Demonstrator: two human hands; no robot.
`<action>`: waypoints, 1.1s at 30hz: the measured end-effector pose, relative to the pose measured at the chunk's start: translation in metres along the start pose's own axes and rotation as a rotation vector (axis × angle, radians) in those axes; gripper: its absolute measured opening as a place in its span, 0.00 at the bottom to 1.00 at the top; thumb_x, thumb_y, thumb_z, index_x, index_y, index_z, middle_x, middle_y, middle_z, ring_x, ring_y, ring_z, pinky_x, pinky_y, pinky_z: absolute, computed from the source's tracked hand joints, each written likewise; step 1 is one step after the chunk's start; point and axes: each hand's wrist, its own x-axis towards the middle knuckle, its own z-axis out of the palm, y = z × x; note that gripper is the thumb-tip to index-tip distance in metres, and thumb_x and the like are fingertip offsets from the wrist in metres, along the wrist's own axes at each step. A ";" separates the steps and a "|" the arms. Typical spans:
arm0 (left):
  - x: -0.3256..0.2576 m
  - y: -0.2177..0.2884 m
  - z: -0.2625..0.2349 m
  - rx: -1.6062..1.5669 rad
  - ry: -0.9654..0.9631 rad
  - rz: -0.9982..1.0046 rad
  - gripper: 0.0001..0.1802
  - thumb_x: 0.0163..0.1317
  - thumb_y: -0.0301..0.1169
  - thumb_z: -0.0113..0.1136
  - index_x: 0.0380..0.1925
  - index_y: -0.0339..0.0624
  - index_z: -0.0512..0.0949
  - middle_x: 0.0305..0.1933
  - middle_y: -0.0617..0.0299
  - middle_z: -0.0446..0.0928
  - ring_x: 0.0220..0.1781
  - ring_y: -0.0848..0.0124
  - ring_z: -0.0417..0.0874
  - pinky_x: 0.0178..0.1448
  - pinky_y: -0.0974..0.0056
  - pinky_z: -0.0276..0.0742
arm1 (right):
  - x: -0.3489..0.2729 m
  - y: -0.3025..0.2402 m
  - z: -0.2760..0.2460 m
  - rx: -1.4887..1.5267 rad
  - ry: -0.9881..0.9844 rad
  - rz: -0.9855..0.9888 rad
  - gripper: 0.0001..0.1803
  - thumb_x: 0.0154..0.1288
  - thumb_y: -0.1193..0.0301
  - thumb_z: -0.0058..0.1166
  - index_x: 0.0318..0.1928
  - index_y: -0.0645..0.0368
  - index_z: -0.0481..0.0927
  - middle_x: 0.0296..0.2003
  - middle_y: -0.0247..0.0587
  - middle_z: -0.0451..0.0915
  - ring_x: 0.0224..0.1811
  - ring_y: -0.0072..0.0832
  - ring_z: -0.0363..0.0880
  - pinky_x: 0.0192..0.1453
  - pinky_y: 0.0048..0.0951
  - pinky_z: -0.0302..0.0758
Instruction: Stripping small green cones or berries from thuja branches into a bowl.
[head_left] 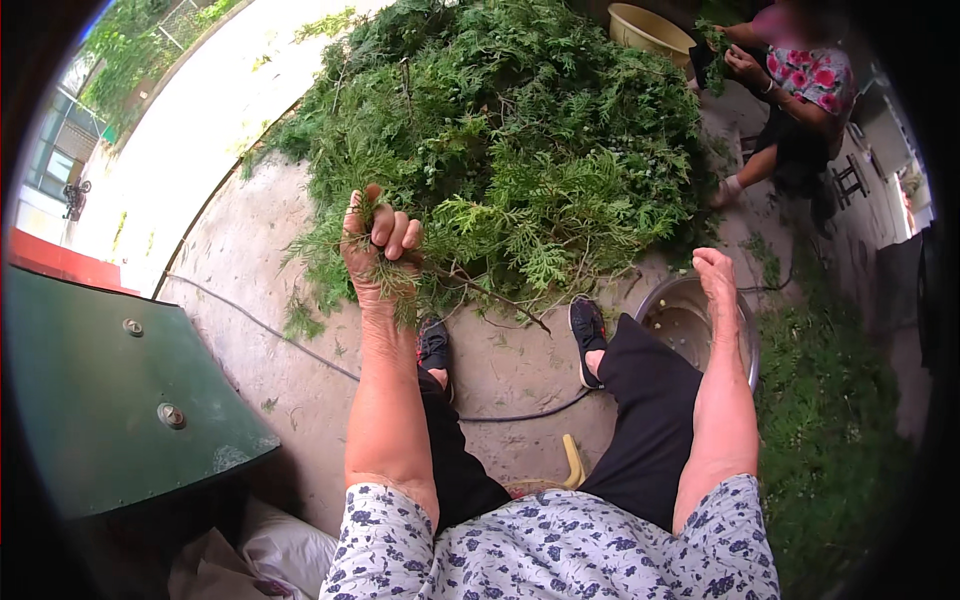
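My left hand (385, 245) is raised at the near edge of a large heap of green conifer branches (510, 130). Its fingers are curled around a leafy conifer sprig (368, 210), whose fronds stick out above and below the fist. A thin brown twig (495, 292) stretches to the right of that hand; whether it belongs to the held sprig I cannot tell. Over a round metal basin (753, 350) at the right hangs my right hand (715, 275), its fingers pressed together. What they hold, if anything, is hidden. A few small pale bits lie in the basin.
At the far right another person (810, 80) sits with greenery in their hands beside a tan tub (650, 30). A dark cable (270, 330) crosses the concrete floor. Left stands a green metal panel (120, 390). More cut sprigs (830, 420) cover the floor at right.
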 end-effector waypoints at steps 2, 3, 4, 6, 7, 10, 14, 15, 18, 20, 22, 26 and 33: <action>-0.002 0.002 -0.003 -0.016 -0.065 0.039 0.19 0.63 0.42 0.50 0.45 0.38 0.74 0.14 0.72 0.59 0.12 0.79 0.59 0.24 0.69 0.58 | 0.002 -0.008 0.011 -0.098 0.033 -0.042 0.12 0.52 0.71 0.55 0.39 0.61 0.80 0.35 0.47 0.81 0.41 0.35 0.80 0.47 0.32 0.73; -0.002 0.002 -0.003 -0.022 -0.068 0.034 0.19 0.63 0.42 0.50 0.45 0.38 0.74 0.14 0.72 0.59 0.12 0.79 0.59 0.24 0.69 0.58 | -0.002 -0.017 0.016 -0.118 0.056 -0.038 0.12 0.52 0.71 0.55 0.38 0.61 0.80 0.35 0.48 0.81 0.41 0.36 0.79 0.47 0.33 0.73; 0.000 0.003 -0.001 -0.054 -0.103 0.042 0.19 0.63 0.40 0.49 0.45 0.37 0.74 0.14 0.71 0.59 0.12 0.78 0.59 0.23 0.70 0.59 | -0.005 -0.022 0.016 -0.153 0.014 -0.041 0.12 0.51 0.70 0.55 0.37 0.61 0.80 0.33 0.49 0.80 0.40 0.39 0.79 0.46 0.35 0.73; 0.000 0.003 0.001 -0.111 -0.150 0.036 0.18 0.64 0.38 0.48 0.46 0.36 0.75 0.14 0.71 0.60 0.12 0.78 0.59 0.23 0.70 0.59 | -0.012 -0.028 0.024 -0.144 -0.086 -0.191 0.12 0.49 0.69 0.55 0.35 0.62 0.80 0.32 0.49 0.80 0.39 0.41 0.78 0.47 0.36 0.72; -0.003 0.009 0.001 -0.101 -0.152 0.044 0.18 0.64 0.38 0.48 0.46 0.36 0.75 0.14 0.71 0.60 0.12 0.78 0.59 0.23 0.70 0.59 | -0.021 -0.053 0.029 -0.086 -0.255 -0.245 0.15 0.48 0.66 0.55 0.35 0.63 0.79 0.32 0.50 0.80 0.40 0.41 0.78 0.47 0.36 0.71; -0.003 0.013 -0.002 -0.135 -0.204 0.049 0.17 0.61 0.30 0.49 0.49 0.35 0.72 0.14 0.70 0.60 0.14 0.77 0.62 0.25 0.71 0.60 | -0.046 -0.097 0.045 -0.096 -0.808 -0.474 0.17 0.56 0.66 0.52 0.44 0.63 0.78 0.37 0.40 0.80 0.40 0.28 0.77 0.44 0.28 0.71; 0.001 0.008 -0.002 -0.211 -0.317 0.041 0.18 0.67 0.35 0.43 0.49 0.37 0.72 0.14 0.70 0.59 0.13 0.77 0.61 0.27 0.70 0.59 | -0.075 -0.050 0.096 0.381 -0.882 -0.561 0.28 0.59 0.64 0.49 0.58 0.62 0.65 0.56 0.47 0.69 0.57 0.38 0.69 0.60 0.33 0.65; 0.004 -0.002 -0.005 -0.238 -0.365 0.049 0.17 0.64 0.32 0.46 0.51 0.36 0.70 0.15 0.69 0.60 0.14 0.76 0.63 0.27 0.70 0.60 | -0.070 -0.051 0.099 0.170 -0.767 -0.915 0.31 0.58 0.65 0.52 0.60 0.63 0.62 0.56 0.47 0.68 0.58 0.37 0.68 0.60 0.33 0.65; 0.010 0.007 -0.005 -0.192 -0.465 0.081 0.21 0.59 0.27 0.52 0.53 0.35 0.68 0.16 0.69 0.61 0.16 0.76 0.65 0.28 0.69 0.61 | -0.069 -0.093 0.127 0.290 -0.823 -0.152 0.33 0.50 0.67 0.62 0.57 0.63 0.65 0.47 0.42 0.73 0.49 0.30 0.72 0.53 0.30 0.69; 0.009 0.013 -0.005 -0.302 -0.486 0.052 0.26 0.54 0.25 0.56 0.54 0.34 0.66 0.16 0.69 0.62 0.16 0.75 0.66 0.28 0.69 0.62 | -0.065 -0.101 0.132 0.701 -0.707 0.027 0.22 0.54 0.70 0.60 0.48 0.62 0.70 0.40 0.38 0.75 0.42 0.23 0.73 0.52 0.28 0.70; 0.008 0.014 0.001 -0.268 -0.438 0.089 0.21 0.60 0.28 0.48 0.53 0.32 0.67 0.13 0.68 0.60 0.14 0.76 0.64 0.27 0.70 0.63 | -0.060 -0.092 0.131 0.994 -0.603 0.026 0.14 0.56 0.68 0.60 0.40 0.61 0.75 0.33 0.32 0.76 0.34 0.17 0.72 0.42 0.21 0.70; 0.003 0.023 0.006 -0.241 -0.369 0.129 0.20 0.66 0.30 0.40 0.54 0.29 0.66 0.11 0.68 0.58 0.12 0.76 0.62 0.25 0.71 0.64 | -0.054 -0.133 0.117 0.685 -0.494 -0.154 0.12 0.55 0.71 0.61 0.38 0.61 0.75 0.38 0.30 0.76 0.35 0.11 0.69 0.39 0.16 0.68; -0.001 0.023 0.003 -0.326 -0.420 0.096 0.28 0.63 0.29 0.46 0.62 0.32 0.55 0.11 0.68 0.58 0.11 0.77 0.62 0.21 0.72 0.66 | -0.057 -0.144 0.112 0.560 -0.417 -0.095 0.35 0.51 0.84 0.52 0.61 0.51 0.63 0.40 0.42 0.75 0.43 0.29 0.76 0.49 0.28 0.74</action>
